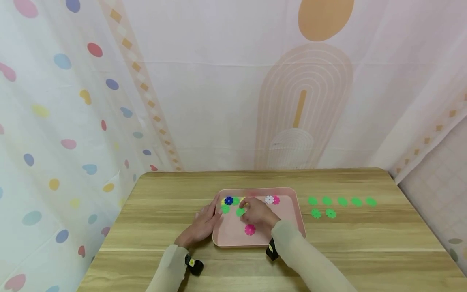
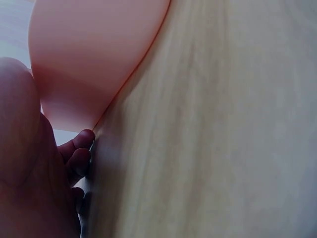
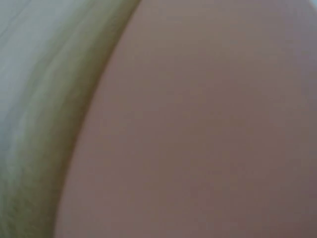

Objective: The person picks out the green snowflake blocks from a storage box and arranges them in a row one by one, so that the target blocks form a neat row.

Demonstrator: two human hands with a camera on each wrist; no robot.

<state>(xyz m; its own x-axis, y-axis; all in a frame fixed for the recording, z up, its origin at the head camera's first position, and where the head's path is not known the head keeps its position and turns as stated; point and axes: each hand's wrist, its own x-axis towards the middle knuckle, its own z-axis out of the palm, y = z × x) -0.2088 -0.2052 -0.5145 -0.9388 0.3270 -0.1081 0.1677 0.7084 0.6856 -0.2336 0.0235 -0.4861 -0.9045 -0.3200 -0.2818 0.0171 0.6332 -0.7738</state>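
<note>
Seven green discs (image 1: 342, 201), pink tray (image 1: 231, 234) alongside, right hand (image 1: 258, 211) inside

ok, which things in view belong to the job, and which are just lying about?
Likely in the job:
pink tray
mixed-colour discs in it, with the right grip among them
seven green discs in two rows on the table

Probably just setting:
the table itself
patterned curtain
black wrist-worn devices

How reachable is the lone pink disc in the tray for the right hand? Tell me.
Probably yes: the right hand is over the tray, close to the pink disc, which lies uncovered. The left hand is clear, at the tray's left edge. Any grip on the green disc may need releasing first.
</note>
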